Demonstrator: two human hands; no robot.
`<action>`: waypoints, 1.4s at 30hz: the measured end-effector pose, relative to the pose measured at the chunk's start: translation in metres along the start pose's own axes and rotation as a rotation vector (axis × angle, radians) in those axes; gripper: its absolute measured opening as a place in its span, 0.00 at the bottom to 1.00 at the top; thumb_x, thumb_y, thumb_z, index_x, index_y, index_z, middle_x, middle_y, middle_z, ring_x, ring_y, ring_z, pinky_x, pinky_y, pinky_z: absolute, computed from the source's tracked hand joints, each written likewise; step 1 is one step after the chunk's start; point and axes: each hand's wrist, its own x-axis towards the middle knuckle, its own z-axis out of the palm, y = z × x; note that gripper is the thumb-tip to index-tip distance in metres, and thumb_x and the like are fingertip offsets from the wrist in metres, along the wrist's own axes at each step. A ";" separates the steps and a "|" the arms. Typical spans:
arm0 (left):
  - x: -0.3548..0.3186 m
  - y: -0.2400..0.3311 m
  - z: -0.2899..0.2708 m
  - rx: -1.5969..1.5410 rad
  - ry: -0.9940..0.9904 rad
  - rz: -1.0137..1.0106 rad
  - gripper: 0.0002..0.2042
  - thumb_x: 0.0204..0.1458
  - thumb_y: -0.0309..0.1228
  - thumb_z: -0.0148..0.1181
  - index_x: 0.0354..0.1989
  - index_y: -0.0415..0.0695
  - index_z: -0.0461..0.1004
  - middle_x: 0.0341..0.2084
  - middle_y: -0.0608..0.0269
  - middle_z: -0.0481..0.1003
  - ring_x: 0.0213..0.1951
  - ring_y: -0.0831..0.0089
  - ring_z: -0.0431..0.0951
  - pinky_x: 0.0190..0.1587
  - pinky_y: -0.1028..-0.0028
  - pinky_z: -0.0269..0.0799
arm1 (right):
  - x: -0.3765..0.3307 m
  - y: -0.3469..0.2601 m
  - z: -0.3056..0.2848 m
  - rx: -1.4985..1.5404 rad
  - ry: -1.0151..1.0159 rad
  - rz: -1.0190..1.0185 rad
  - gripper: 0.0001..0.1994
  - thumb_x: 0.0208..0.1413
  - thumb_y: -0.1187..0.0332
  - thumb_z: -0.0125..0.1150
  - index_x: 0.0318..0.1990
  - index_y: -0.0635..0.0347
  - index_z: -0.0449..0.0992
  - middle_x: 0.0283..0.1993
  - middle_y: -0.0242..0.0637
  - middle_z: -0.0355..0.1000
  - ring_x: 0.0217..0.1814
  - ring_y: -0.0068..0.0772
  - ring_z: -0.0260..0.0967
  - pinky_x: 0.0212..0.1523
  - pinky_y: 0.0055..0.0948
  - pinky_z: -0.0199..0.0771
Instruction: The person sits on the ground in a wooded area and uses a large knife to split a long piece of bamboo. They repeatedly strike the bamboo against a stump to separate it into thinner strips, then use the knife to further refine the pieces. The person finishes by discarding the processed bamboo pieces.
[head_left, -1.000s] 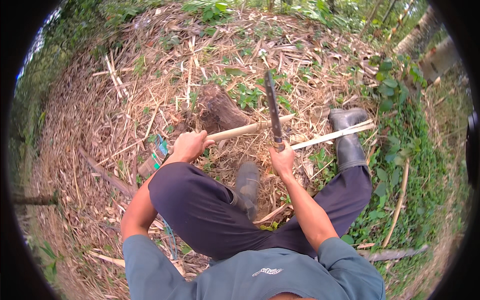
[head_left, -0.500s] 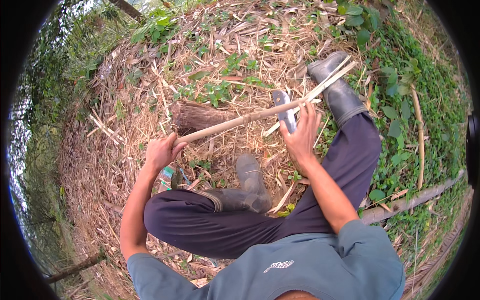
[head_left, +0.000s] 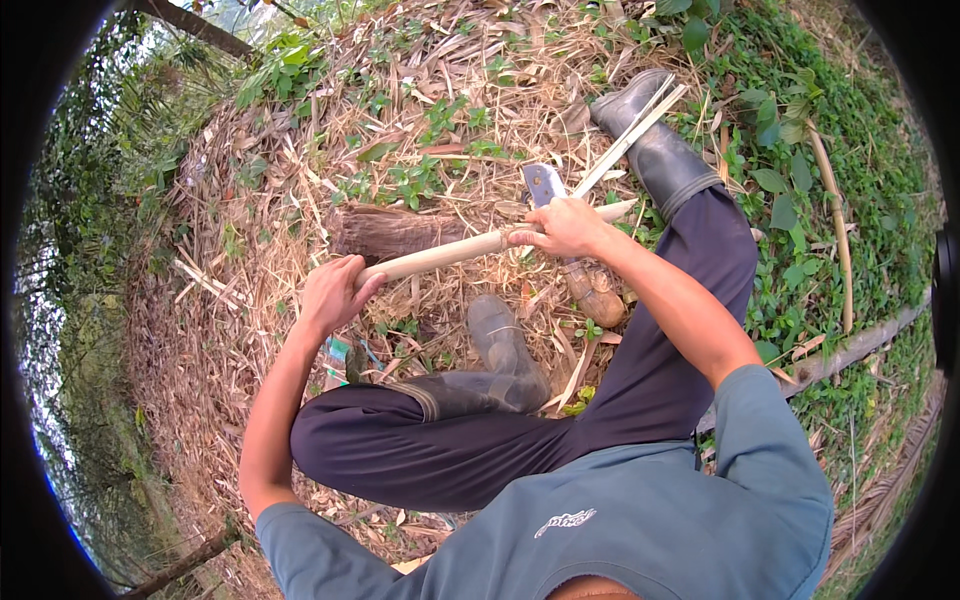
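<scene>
A pale bamboo stick (head_left: 435,257) slants across in front of me, its pointed right end higher than its left. My left hand (head_left: 335,292) is closed around the left end. Farther along, my right hand (head_left: 563,226) grips the stick near its right end, fingers wrapped over it. Beneath that hand a knife shows on both sides: its broad metal blade (head_left: 543,184) beyond the stick and its brown wooden handle (head_left: 597,297) on my side. Thin split bamboo strips (head_left: 632,140) lean over my right boot (head_left: 660,165), just beyond my right hand.
A short log (head_left: 385,232) lies behind the stick. My bent left leg, with its boot (head_left: 505,350), is close in front of me. Dry leaves and straw cover the ground. Green plants and a long pole (head_left: 850,350) lie at right.
My right hand has moved left and turned over onto the stick, away from the knife. The knife's wooden handle now shows. The stick's right end has shifted lower in view.
</scene>
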 end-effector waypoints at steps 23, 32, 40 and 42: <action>0.035 0.068 -0.032 0.093 -0.267 -0.439 0.28 0.62 0.55 0.53 0.29 0.38 0.81 0.25 0.44 0.80 0.32 0.46 0.82 0.38 0.52 0.76 | 0.096 -0.054 0.007 -0.256 -0.129 0.353 0.24 0.58 0.44 0.62 0.47 0.54 0.85 0.47 0.38 0.83 0.50 0.37 0.81 0.48 0.35 0.80; 0.020 0.028 -0.041 0.026 -0.088 -0.391 0.30 0.61 0.58 0.54 0.25 0.39 0.77 0.18 0.49 0.75 0.25 0.50 0.78 0.32 0.54 0.73 | 0.078 -0.021 -0.057 -0.358 0.100 0.017 0.37 0.56 0.29 0.53 0.30 0.61 0.84 0.29 0.45 0.79 0.36 0.48 0.81 0.38 0.43 0.79; 0.012 0.019 -0.044 -0.428 -0.025 -0.242 0.29 0.57 0.54 0.62 0.19 0.38 0.70 0.09 0.59 0.63 0.15 0.70 0.65 0.22 0.65 0.61 | -0.006 -0.028 -0.132 -0.104 0.125 -0.122 0.39 0.54 0.27 0.55 0.22 0.62 0.78 0.14 0.42 0.64 0.19 0.46 0.67 0.24 0.46 0.64; 0.014 0.022 -0.042 -0.525 -0.026 -0.193 0.29 0.56 0.54 0.63 0.18 0.38 0.70 0.09 0.61 0.62 0.15 0.73 0.63 0.21 0.65 0.59 | -0.014 -0.022 -0.134 -0.054 0.131 -0.111 0.38 0.53 0.27 0.56 0.23 0.62 0.79 0.13 0.40 0.62 0.18 0.43 0.66 0.23 0.44 0.62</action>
